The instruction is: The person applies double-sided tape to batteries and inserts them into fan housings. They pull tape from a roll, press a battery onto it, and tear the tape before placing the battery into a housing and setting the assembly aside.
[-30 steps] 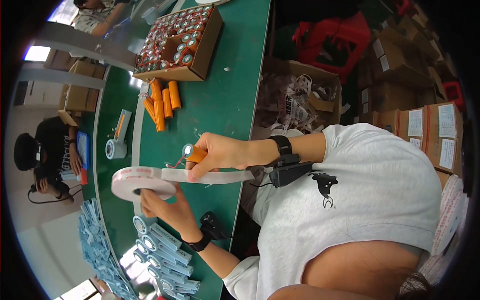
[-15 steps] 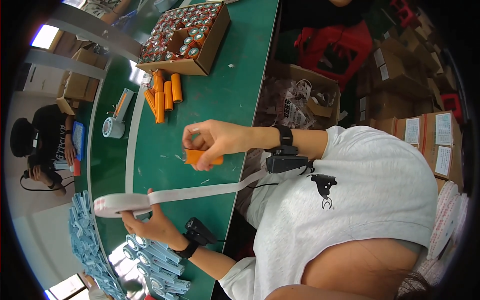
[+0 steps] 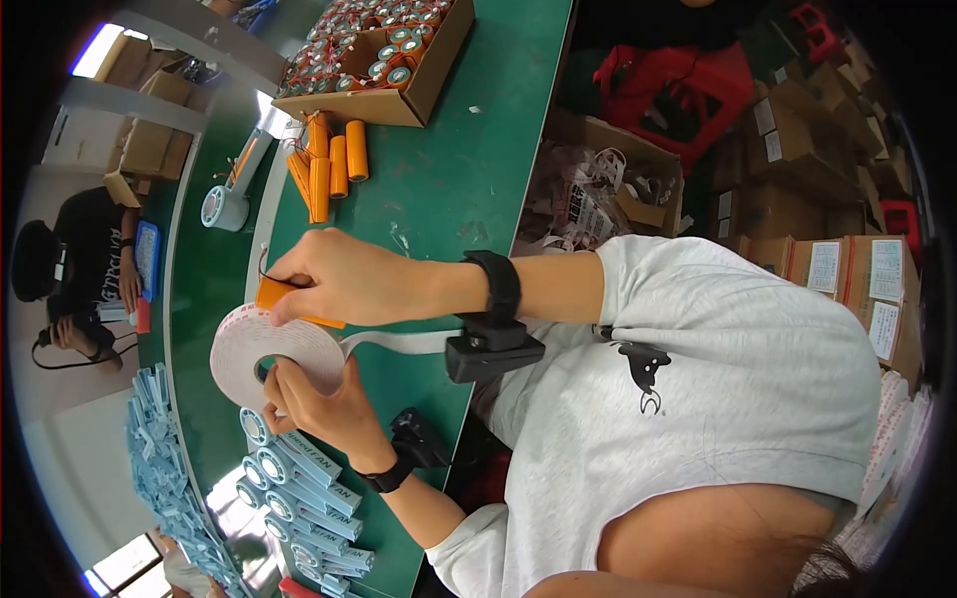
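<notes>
My left hand (image 3: 324,409) holds a wide roll of white tape (image 3: 237,361), its fingers hooked into the core and its thumb by the rim. The roll's flat face shows. From the roll, a loose strip of tape (image 3: 404,341) runs right and passes behind the black device on my right wrist. My right hand (image 3: 344,274) pinches an orange cylindrical battery (image 3: 273,291) at the roll's upper rim; a thin wire sticks up from it. My fingers cover much of the battery, so I cannot tell whether tape is stuck to it.
Several orange batteries (image 3: 339,167) lie above my hands, beside a cardboard box (image 3: 439,75) packed with more. Light-blue handheld fans (image 3: 314,488) lie below my left hand, with a heap of light-blue parts (image 3: 159,458) farther left. Another fan (image 3: 227,207) lies at upper left. A person (image 3: 90,249) works across the table.
My right hand has moved left with the battery and is now at the tape roll. The roll has tipped from edge-on to show its flat face, and the strip between hand and roll is shorter.
</notes>
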